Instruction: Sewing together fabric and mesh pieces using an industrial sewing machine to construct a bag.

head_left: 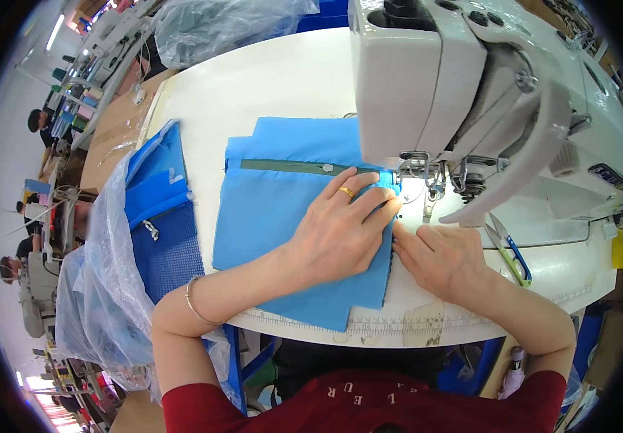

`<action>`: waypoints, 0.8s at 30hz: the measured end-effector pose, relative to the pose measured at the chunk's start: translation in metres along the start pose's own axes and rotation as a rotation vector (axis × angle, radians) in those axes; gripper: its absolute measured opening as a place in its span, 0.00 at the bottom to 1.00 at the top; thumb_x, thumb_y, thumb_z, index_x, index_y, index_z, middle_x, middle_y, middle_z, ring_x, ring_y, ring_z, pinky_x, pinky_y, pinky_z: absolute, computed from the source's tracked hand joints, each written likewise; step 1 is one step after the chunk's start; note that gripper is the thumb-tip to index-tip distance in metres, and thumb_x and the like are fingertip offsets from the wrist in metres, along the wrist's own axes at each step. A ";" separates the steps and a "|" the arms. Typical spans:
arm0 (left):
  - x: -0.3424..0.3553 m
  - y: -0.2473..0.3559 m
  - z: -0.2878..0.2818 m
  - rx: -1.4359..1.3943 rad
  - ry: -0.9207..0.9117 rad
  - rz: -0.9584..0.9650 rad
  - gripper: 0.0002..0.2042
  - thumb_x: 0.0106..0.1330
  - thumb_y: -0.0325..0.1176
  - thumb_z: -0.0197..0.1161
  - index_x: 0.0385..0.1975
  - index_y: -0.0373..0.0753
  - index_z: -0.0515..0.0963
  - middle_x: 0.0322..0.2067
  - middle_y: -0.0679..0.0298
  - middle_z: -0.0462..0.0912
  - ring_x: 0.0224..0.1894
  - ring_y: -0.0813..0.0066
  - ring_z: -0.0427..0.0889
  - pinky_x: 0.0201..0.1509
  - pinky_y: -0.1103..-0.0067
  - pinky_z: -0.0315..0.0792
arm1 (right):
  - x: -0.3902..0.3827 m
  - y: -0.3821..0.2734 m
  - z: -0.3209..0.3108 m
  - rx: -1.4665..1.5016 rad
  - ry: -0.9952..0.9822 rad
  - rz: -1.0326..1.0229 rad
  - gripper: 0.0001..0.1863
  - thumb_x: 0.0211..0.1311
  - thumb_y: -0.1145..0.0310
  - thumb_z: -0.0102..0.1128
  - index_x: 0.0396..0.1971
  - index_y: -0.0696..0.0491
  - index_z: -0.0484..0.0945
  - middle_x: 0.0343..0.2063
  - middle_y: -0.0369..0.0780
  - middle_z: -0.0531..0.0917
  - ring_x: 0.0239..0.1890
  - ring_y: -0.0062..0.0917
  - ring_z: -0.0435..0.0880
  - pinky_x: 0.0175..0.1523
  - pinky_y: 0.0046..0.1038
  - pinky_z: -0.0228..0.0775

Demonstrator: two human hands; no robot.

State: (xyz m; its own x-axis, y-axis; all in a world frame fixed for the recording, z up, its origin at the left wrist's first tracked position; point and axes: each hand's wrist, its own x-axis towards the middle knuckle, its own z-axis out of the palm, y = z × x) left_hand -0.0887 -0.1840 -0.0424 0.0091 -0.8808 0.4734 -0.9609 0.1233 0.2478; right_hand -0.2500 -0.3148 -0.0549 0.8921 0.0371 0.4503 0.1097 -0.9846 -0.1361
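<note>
A light blue fabric panel (282, 216) lies on the white sewing table, with a dark green zipper strip (275, 167) across its upper part. The strip's right end reaches the lit needle area of a white sewing machine (401, 94). My left hand (346, 227), with a ring on it, rests on the panel, its fingers stretched out and pressing beside the presser foot (399, 177). At the panel's right edge, just in front of the foot, my right hand (441, 261) has its fingers pinched together on the fabric. Its fingertips are partly hidden.
Small scissors (507, 250) with green and blue handles lie right of my right hand. Darker blue fabric and mesh pieces (163, 238) sit at the left on clear plastic (102, 289). A printed ruler (391, 328) follows the table's front edge. Other people work far left.
</note>
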 end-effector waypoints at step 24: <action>-0.006 -0.003 0.010 0.035 0.059 0.037 0.15 0.49 0.25 0.62 0.40 0.38 0.76 0.40 0.61 0.75 0.51 0.59 0.75 0.59 0.62 0.70 | 0.005 -0.001 -0.006 0.018 0.005 -0.029 0.10 0.53 0.68 0.66 0.35 0.50 0.79 0.16 0.30 0.71 0.17 0.19 0.76 0.18 0.25 0.62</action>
State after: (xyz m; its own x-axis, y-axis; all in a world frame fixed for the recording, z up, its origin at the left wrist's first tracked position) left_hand -0.0888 -0.1839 -0.0548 -0.0110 -0.8472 0.5311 -0.9700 0.1381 0.2001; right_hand -0.2481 -0.3150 -0.0474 0.8862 0.0647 0.4589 0.1434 -0.9799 -0.1386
